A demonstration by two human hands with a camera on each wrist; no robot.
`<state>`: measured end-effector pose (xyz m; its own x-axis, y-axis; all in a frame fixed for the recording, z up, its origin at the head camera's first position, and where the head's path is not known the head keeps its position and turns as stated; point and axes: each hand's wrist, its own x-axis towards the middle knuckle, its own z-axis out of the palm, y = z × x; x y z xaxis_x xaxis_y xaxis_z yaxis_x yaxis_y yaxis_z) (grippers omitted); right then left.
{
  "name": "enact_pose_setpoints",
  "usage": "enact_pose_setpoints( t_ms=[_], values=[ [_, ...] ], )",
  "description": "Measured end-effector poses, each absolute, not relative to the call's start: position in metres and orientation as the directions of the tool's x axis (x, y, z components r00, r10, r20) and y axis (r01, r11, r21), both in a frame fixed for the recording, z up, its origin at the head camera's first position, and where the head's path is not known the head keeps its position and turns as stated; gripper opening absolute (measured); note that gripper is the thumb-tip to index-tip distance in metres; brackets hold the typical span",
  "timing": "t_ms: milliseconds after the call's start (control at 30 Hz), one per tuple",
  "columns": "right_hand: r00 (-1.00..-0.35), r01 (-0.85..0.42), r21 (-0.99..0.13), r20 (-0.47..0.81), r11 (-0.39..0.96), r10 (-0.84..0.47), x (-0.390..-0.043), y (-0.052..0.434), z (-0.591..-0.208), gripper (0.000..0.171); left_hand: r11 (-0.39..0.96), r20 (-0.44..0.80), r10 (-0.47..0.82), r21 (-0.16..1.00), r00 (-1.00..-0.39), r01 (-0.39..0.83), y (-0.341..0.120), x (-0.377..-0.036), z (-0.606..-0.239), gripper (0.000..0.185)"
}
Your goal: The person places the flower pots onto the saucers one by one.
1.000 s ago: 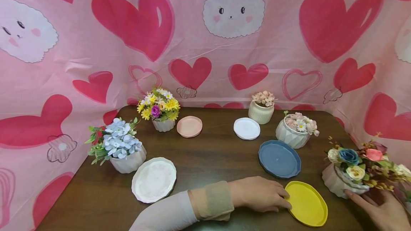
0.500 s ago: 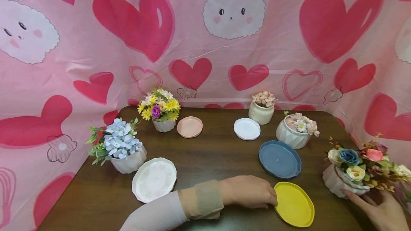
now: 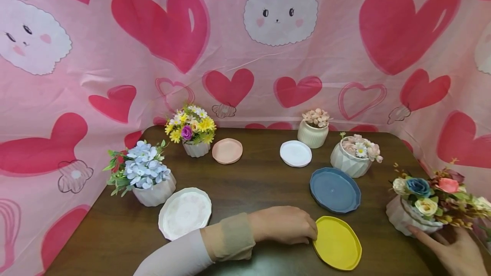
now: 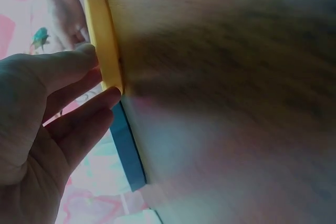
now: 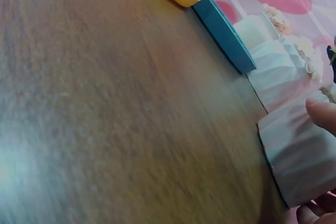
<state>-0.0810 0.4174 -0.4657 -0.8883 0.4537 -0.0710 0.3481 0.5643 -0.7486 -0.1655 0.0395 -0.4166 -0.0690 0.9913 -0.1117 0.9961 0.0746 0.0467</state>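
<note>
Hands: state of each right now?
Left hand: fingertips pinch the rim of the yellow saucer.
Right hand: fingers touch the white flower pot; grip cannot be told.
</note>
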Motion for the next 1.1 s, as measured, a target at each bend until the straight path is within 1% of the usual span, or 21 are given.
enact_pose_setpoints(
  t_ms=[167,267,333,433,533,600,667,767,867,967,1100],
  values=[
    [-0.870,0.375,-0.753,-0.085,0.541,0.485,-0.084,0.410,-0.460,0.107,0.075,-0.062,0.996,0.118,-0.068,0.990,0.033,-0.170,-0.419,0.011],
    [-0.865,0.373,-0.752,-0.070,0.544,0.497,-0.084,0.408,-0.460,0.105,0.089,-0.017,0.996,0.161,-0.087,0.983,0.030,-0.172,-0.419,0.015],
    [-0.868,0.347,-0.755,-0.034,0.557,0.496,-0.082,0.408,-0.463,0.102,0.128,0.008,0.991,0.188,-0.132,0.974,0.029,-0.173,-0.420,0.016],
    [-0.869,0.320,-0.757,0.005,0.569,0.495,-0.082,0.408,-0.465,0.099,0.224,0.034,0.971,0.236,-0.238,0.946,0.031,-0.174,-0.422,0.013],
    [-0.861,0.337,-0.752,-0.003,0.566,0.509,-0.082,0.407,-0.466,0.100,0.341,0.034,0.929,0.314,-0.369,0.886,0.034,-0.174,-0.425,0.011],
    [-0.853,0.363,-0.749,-0.027,0.555,0.521,-0.084,0.405,-0.464,0.100,0.394,0.032,0.898,0.378,-0.438,0.837,0.035,-0.173,-0.426,0.012],
    [-0.846,0.371,-0.752,-0.030,0.545,0.533,-0.084,0.404,-0.464,0.100,0.438,0.018,0.870,0.429,-0.492,0.790,0.037,-0.171,-0.427,0.016],
    [-0.823,0.381,-0.779,-0.041,0.498,0.566,-0.086,0.400,-0.465,0.102,0.480,-0.026,0.840,0.502,-0.543,0.719,0.039,-0.168,-0.427,0.023],
    [-0.784,0.413,-0.803,-0.074,0.429,0.616,-0.090,0.395,-0.464,0.105,0.519,-0.086,0.813,0.555,-0.576,0.650,0.040,-0.166,-0.427,0.029],
    [-0.742,0.459,-0.813,-0.128,0.359,0.658,-0.094,0.391,-0.460,0.107,0.554,-0.139,0.791,0.579,-0.596,0.599,0.041,-0.164,-0.427,0.031],
    [-0.706,0.505,-0.802,-0.172,0.318,0.687,-0.097,0.388,-0.456,0.107,0.583,-0.201,0.773,0.598,-0.602,0.550,0.043,-0.163,-0.428,0.030]
  ],
)
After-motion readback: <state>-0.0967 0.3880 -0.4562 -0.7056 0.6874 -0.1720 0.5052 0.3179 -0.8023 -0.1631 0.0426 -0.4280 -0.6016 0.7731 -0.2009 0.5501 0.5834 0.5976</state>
